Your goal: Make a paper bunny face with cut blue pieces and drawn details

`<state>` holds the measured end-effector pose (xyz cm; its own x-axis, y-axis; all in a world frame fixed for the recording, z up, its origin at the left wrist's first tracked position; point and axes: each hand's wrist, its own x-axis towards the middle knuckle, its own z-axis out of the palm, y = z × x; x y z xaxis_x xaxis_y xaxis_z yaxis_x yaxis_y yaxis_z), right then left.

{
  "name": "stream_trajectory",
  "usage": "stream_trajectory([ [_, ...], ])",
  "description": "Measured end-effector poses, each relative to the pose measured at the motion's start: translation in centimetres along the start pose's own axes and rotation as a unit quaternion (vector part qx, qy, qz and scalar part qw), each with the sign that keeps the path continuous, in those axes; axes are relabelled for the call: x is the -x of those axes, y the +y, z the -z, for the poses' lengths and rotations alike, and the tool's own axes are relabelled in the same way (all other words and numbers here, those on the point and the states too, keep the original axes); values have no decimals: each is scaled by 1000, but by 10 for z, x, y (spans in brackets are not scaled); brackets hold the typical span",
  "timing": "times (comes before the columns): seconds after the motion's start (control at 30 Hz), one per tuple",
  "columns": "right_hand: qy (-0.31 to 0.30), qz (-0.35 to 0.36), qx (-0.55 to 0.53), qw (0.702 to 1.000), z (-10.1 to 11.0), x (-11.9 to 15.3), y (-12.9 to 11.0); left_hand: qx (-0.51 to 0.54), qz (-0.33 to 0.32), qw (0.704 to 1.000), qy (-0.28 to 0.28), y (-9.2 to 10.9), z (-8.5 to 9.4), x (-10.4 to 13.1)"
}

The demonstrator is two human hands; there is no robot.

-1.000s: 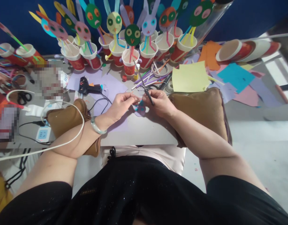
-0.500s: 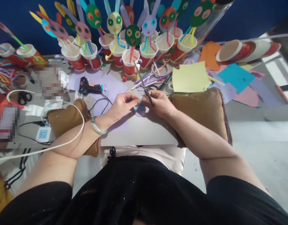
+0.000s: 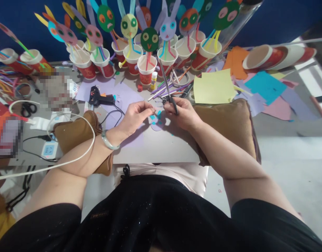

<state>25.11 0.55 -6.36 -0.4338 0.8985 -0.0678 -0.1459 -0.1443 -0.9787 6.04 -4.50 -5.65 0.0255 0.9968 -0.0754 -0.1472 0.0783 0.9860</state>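
1. The person's right hand (image 3: pixel 184 113) is closed around long, thin metal scissors with dark handles (image 3: pixel 167 85), and the blades point to the far side. The left hand (image 3: pixel 137 117) makes a pinch of thumb and finger; whether a small scrap is between them, I cannot tell.

2. The rounded purple paper piece with small blue bits (image 3: pixel 157 127) lies on the pale grey table (image 3: pixel 161 150), between the two hands and slightly nearer. I cannot see if all the bits are glued; if some are loose, a brushing fingertip could push them from their place.

3. If the right wrist turns carelessly, the blades could come against the left fingertips, or their tip could knock the red-and-white paper cup with a dark green paper face (image 3: pixel 146 75) on the far side.

4. The small white-and-yellow bottle (image 3: pixel 153 82) stands just left of the blades, and a small red cap (image 3: pixel 140 88) lies near it. If the bottle is uncapped, one bump might spill it.

5. On the left, the black glue gun (image 3: pixel 104 99) has a thin black cord (image 3: pixel 120 109) near the left hand. A catching wrist could drag it.

6. The white cable (image 3: pixel 94 134) crosses the left forearm and might snag when this arm lifts.
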Motion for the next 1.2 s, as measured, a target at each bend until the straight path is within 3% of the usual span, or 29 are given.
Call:
stream_trajectory([
  [0.13, -73, 14, 121, 990, 18, -2, -20, 10, -22, 1000, 17, -1, 4, -4],
  [0.27, -179, 26, 274, 945, 37, -6, -37, -1, -42, 999, 15, 2, 7, -6],
  [0.43, -200, 55, 380, 902, 54, -8, -49, -12, -62, 998, 5, 5, 10, -6],
  [0.83, -279, 27, 398, 873, 65, -8, -53, -31, -80, 996, -9, 6, 14, -7],
  [1.2, -268, 33, 396, 878, 66, -8, -51, -44, -97, 994, -15, 3, 17, -7],
])
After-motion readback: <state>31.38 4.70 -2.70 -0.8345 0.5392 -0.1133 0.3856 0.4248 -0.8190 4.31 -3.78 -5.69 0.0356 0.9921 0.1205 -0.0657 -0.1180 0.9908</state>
